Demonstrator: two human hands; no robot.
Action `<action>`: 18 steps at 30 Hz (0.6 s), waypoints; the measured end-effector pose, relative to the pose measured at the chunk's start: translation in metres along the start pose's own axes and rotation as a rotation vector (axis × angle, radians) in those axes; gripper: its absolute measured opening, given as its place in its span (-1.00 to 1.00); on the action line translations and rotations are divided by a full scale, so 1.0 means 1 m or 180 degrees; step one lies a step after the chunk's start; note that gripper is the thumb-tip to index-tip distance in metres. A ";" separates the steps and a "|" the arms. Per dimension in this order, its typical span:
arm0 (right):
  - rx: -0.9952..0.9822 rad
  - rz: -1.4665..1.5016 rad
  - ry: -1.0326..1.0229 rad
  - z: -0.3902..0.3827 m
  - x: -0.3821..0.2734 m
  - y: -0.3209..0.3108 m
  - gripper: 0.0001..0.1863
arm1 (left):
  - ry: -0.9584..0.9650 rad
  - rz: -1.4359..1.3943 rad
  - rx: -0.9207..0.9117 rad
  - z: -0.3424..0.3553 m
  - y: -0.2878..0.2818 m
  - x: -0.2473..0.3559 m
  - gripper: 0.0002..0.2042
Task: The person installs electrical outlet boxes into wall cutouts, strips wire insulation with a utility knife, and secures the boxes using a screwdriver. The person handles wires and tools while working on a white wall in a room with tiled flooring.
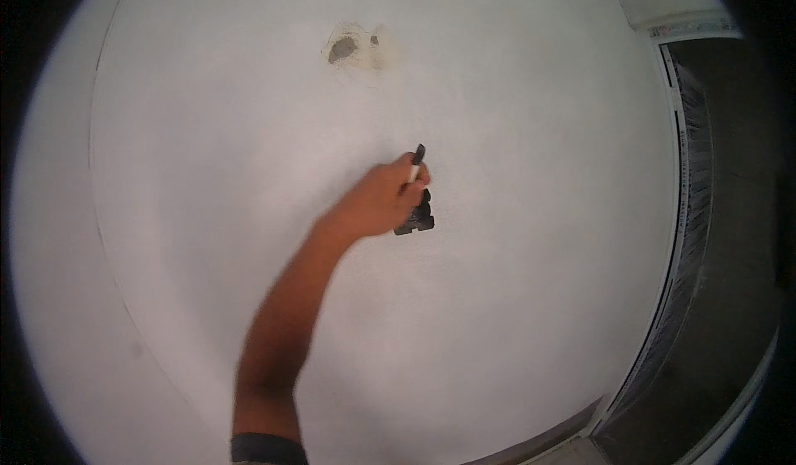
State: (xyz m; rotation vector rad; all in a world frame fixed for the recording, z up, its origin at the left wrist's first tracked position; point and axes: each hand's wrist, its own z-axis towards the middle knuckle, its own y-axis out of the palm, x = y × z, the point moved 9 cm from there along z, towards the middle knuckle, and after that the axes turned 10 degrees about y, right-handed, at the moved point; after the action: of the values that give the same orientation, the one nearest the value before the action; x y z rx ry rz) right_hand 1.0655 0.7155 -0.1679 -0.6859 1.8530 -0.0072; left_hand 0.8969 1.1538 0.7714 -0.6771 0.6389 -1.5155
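No text or number is legible. Fine marks run along the frame (681, 146), and a patterned strip (692, 28) lies above it; neither can be read.

Looks fairly bright in the mid, w/ soft, pale light spread over the white wall (531, 299). Gets greyer toward the sides, then goes black in the corners, b/c of the fisheye lens. Bends straight lines near the rim, esp. at the door frame (681, 150) on the R. Turns v. dark inside the opening (742, 150), w/ little detail to see. Shows faint, fuzzy shade on the wall, up & L of the left hand (373, 200) and beside the left arm (282, 324). Seems a bit soft & grainy, incl. around the small handle (419, 154). Loses fine bits in the black thing (423, 216) below.
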 end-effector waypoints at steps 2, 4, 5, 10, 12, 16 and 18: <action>0.0175 0.0420 0.0432 -0.046 -0.107 -0.013 -0.67 | 0.0191 0.0041 -0.0011 0.011 -0.001 0.007 -0.79; 0.0925 -0.0546 -0.1246 -0.020 -0.183 -0.014 -0.69 | 0.0114 -0.0197 0.0431 0.004 -0.012 0.002 -0.75; 0.0833 -0.0211 -0.1374 -0.018 -0.228 -0.027 -0.69 | -0.0020 -0.0391 0.0843 -0.008 -0.008 0.006 -0.73; -0.0009 0.0532 -0.2124 -0.150 -0.568 -0.028 -0.71 | -0.0554 -0.2559 0.2265 -0.084 0.073 -0.040 -0.73; -0.0037 0.0512 -0.3113 -0.204 -0.662 -0.022 -0.70 | -0.0721 -0.3494 0.1961 -0.092 0.128 -0.033 -0.73; 0.0312 -0.0057 -0.4378 -0.294 -0.783 -0.001 -0.72 | -0.0625 -0.4961 0.1944 -0.075 0.172 -0.023 -0.72; 0.0309 -0.0214 -0.4464 -0.303 -0.811 0.015 -0.73 | -0.0340 -0.5414 0.2170 -0.066 0.175 -0.023 -0.69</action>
State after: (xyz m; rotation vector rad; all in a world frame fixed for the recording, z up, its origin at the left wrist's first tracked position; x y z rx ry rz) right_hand 0.9809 1.0033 0.6441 -0.4546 0.4762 0.2709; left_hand 0.9653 1.1680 0.5967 -0.7237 -0.8580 -2.9430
